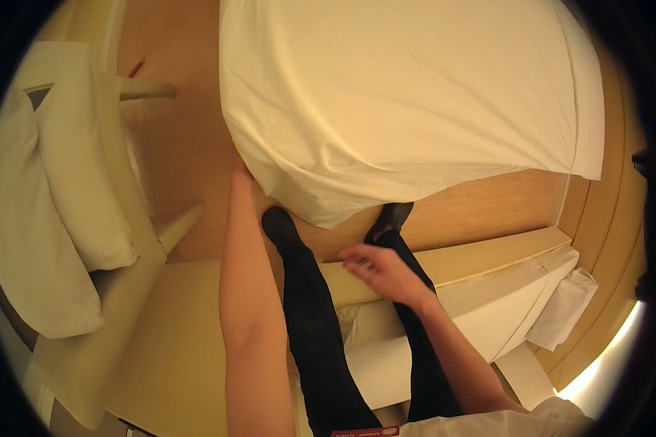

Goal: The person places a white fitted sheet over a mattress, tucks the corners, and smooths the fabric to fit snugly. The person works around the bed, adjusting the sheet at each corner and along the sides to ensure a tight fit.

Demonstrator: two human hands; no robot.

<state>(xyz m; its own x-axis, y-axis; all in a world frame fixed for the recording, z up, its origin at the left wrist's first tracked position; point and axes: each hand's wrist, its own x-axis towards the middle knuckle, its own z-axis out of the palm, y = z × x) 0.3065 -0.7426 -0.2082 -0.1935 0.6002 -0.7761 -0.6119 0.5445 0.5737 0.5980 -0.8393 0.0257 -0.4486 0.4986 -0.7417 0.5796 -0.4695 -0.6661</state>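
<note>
A white bed sheet (393, 98) covers the bed ahead of me. Its near corner hangs in loose folds over the wooden floor. My left hand (242, 166) reaches to the left side of that hanging corner. The fingers are hidden behind the cloth, so their grip does not show. My right hand (382, 273), slightly blurred, hovers above my right leg with loosely bent fingers and nothing in it. It is apart from the sheet.
Two white pillows (82, 164) lean on a pale chair (126, 322) at the left. A thin red object (136, 68) lies on the floor (169, 142). Right of my legs are a low pale ledge (497, 257) and white linen (503, 306). A folded white cloth (563, 308) sits near the wall.
</note>
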